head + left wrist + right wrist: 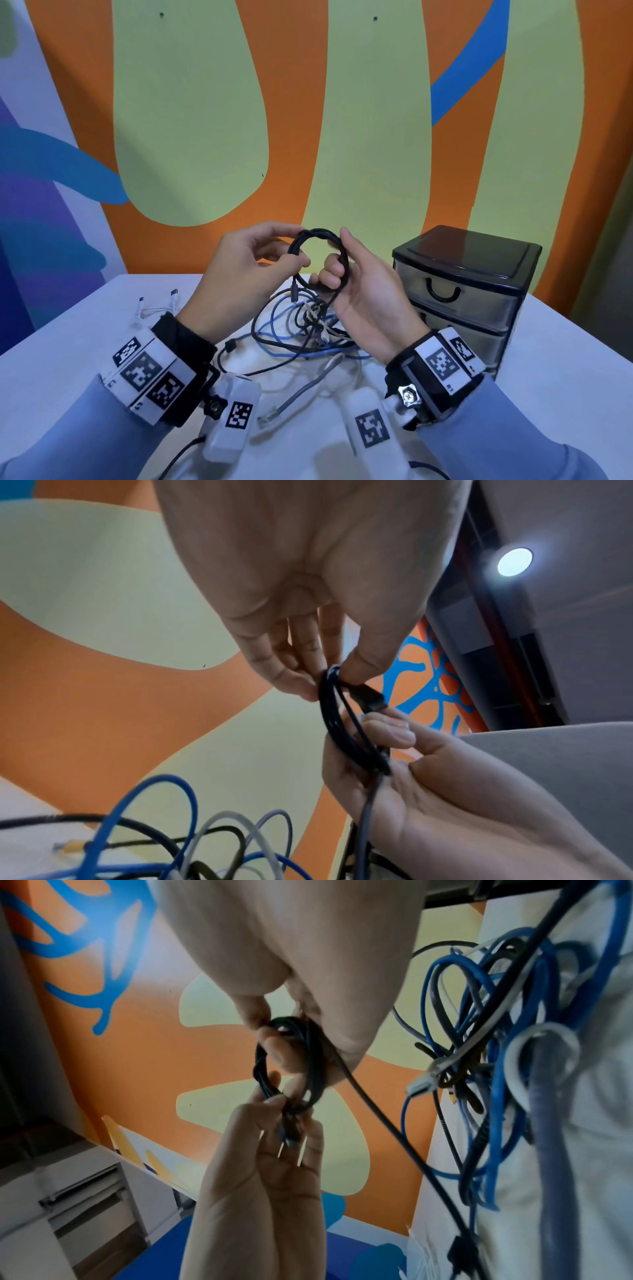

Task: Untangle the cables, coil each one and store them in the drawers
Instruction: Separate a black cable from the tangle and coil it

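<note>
**Black cable coil held in both hands above the tangle**

Up above the white table [565,359], one thin black cable wound into a small round coil [320,260] is held between two hands. The left hand [250,270] pinches the coil's left side between thumb and fingertips, beside a short black plug end [371,697]. The right hand [366,294] has its fingers curled through the ring and grips its right side. One loose black strand [377,1112] runs from the coil down to the table.

Below the hands lies one tangled heap of blue, grey, black and white cables [301,329]; how many is impossible to count. One white cable with plug ends [161,305] lies apart at the far left. One small black-framed plastic chest with three translucent drawers [462,294] stands at the right, all three closed.

No brand or readable writing shows; the wrist bands [150,370] carry only black-and-white square code markers.
</note>
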### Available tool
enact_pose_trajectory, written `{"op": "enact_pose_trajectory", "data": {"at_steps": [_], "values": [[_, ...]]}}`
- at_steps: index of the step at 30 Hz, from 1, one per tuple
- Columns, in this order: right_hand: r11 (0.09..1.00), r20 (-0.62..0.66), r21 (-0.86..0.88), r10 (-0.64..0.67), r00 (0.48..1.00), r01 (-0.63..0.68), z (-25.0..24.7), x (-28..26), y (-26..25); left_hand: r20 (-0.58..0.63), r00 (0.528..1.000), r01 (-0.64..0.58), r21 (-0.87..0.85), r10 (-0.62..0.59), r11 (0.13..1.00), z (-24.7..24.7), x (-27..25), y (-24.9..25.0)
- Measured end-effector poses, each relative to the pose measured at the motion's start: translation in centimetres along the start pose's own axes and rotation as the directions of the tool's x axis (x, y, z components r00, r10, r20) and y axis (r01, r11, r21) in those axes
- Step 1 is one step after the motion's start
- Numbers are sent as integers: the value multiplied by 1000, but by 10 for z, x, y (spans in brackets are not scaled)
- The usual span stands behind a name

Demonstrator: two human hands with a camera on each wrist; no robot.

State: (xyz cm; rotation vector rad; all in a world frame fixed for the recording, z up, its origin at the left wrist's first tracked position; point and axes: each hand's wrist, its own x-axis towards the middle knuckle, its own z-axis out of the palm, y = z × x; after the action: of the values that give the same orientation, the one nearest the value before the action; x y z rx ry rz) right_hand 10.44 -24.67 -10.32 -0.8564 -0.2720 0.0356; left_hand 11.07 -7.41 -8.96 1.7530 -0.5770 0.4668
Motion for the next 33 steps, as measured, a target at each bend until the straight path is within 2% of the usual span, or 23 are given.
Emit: {"op": "enact_pose_trajectory", "data": {"at_steps": [4,6,8,10,12,13,14,16,18,19,21,22,24,26,27,29,30,32,33], "values": [[995,56,-97,9,998,-3,-3,-1,-6,89,995,-63,155,49,986,2,-2,-5],[989,60,-148,-11,998,19,-4,1,-7,120,992,-54,157,35,986,2,-2,-5],[983,56,-179,-23,998,33,-6,3,-6,109,994,-36,132,21,991,0,-1,-3],[982,27,-184,-43,999,47,-9,5,-5,48,999,-12,137,6,991,-6,2,-3],[985,-1,-160,-68,998,67,-11,6,-7,-4,999,49,245,-50,968,-17,6,-7],[986,-13,-145,-83,996,80,-11,6,-7,7,996,76,381,-86,921,-23,8,-11],[987,-24,-130,-100,995,96,-12,6,-8,33,990,97,548,-137,831,-31,9,-16],[986,-39,-101,-140,989,136,-12,6,-10,57,962,117,799,-267,590,-43,10,-23],[982,-50,-69,-177,983,173,-12,6,-12,30,910,161,893,-413,420,-53,11,-27],[980,-57,-54,-192,980,189,-11,6,-13,26,872,189,903,-489,386,-57,11,-28],[975,-70,-31,-220,973,219,-11,6,-15,60,790,247,880,-611,406,-62,9,-27],[973,-73,-22,-231,970,230,-11,6,-16,87,764,253,871,-639,421,-62,8,-25],[971,-67,-8,-241,968,241,-12,5,-17,126,753,238,863,-645,446,-61,7,-21],[973,-44,-9,-231,972,231,-12,5,-17,116,794,259,824,-597,504,-62,8,-18],[976,-27,-21,-217,976,216,-12,4,-17,79,837,274,797,-542,539,-63,10,-18],[983,16,-78,-165,986,166,-10,3,-15,-75,934,294,713,-348,637,-67,14,-18],[981,34,-133,-137,990,140,-9,3,-14,-174,956,292,621,-236,728,-68,16,-19],[948,39,-299,-102,994,110,-7,2,-9,-313,943,212,290,-117,933,-66,18,-14],[913,27,-395,-97,995,100,-6,2,-6,-327,938,156,101,-115,983,-62,18,-9]]}}
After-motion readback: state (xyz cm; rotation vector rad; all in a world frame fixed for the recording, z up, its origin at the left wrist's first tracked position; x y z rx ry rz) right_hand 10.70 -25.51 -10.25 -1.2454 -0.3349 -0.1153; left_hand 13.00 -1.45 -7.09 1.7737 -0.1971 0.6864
